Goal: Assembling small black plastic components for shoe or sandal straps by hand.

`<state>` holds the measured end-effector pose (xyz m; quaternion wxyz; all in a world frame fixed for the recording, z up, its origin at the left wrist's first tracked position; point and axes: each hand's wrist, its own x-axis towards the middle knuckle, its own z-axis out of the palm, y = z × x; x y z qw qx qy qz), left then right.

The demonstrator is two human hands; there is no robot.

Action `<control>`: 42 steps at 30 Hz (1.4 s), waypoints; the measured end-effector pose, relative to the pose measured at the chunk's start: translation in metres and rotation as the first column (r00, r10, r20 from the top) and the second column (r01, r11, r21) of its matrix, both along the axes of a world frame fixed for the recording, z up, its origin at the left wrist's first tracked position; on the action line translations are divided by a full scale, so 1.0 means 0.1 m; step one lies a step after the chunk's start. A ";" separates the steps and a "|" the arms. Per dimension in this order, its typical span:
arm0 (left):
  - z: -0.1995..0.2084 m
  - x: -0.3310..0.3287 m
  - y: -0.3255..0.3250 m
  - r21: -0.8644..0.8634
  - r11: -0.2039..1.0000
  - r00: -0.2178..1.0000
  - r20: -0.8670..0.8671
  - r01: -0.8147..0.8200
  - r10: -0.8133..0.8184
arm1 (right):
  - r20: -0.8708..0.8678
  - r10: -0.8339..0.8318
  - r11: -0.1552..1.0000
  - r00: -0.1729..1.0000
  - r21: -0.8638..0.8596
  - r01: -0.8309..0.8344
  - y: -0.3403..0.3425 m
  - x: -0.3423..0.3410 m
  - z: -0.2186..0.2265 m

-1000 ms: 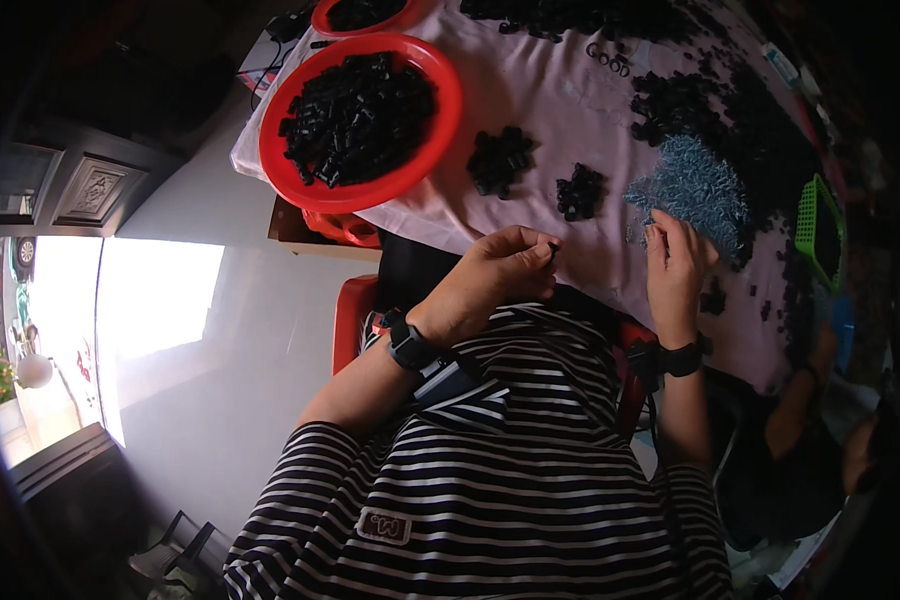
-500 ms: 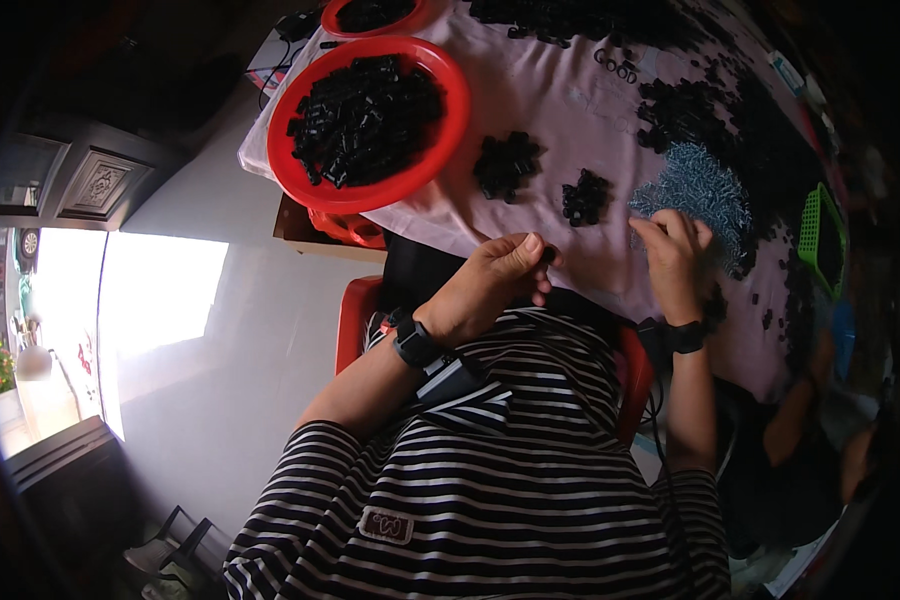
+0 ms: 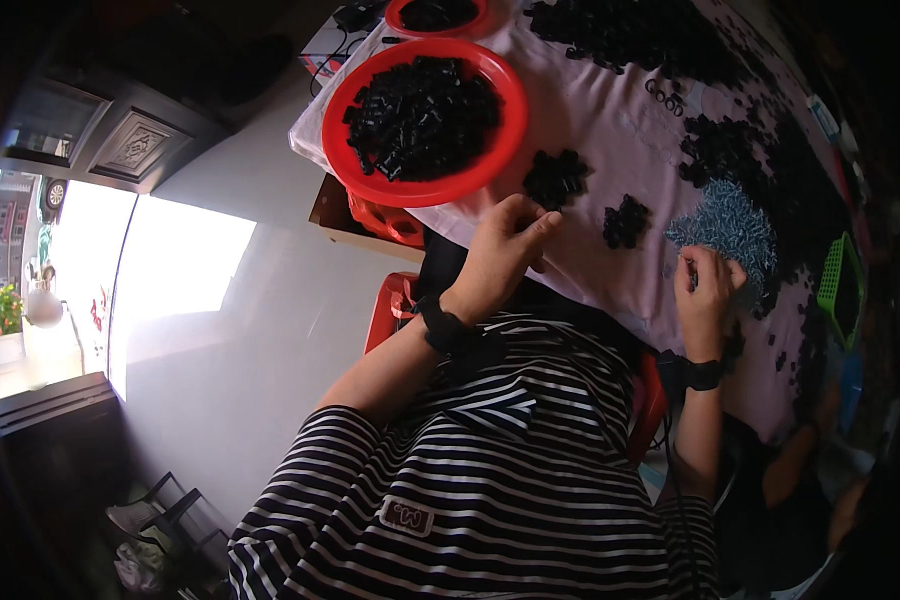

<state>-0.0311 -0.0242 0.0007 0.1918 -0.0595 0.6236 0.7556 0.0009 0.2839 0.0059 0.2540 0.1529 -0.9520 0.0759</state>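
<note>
My left hand [image 3: 508,248] is closed, thumb against the curled fingers, at the table's near edge. Whatever it may hold is hidden. Just beyond it lies a small cluster of black plastic parts [image 3: 554,179], with a smaller cluster of black parts [image 3: 626,222] to the right. My right hand [image 3: 707,290] is pinched at the near side of a heap of bluish-grey screws [image 3: 727,225]. A small greyish screw shows at its fingertips, partly covered by the fingers.
A red basin [image 3: 513,120] full of black parts stands at the table's left, with a second red basin [image 3: 482,22] behind. Loose black parts [image 3: 635,35] cover the far and right areas. A green basket [image 3: 838,290] is at right. Another person's arm [image 3: 790,465] shows lower right.
The whole view has shifted, with the table now further right. My left hand has moved up toward the nearer black cluster; the black part seen in it before no longer shows. My right fingers have drawn together.
</note>
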 end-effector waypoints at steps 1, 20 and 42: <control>-0.02 -0.02 0.00 0.000 1.000 1.000 -0.004 -0.003 0.003 | 0.035 -0.007 1.000 0.999 -0.020 0.008 -0.02 0.01 0.00; -0.07 0.00 0.10 -0.229 0.973 0.923 -0.369 0.021 -0.106 | -0.004 -0.004 0.995 1.000 -0.102 0.003 -0.31 0.16 0.24; 0.10 0.31 0.19 0.225 0.902 0.927 -0.156 0.369 -0.341 | 0.151 0.235 0.846 0.960 -0.518 -0.126 -0.99 0.33 0.68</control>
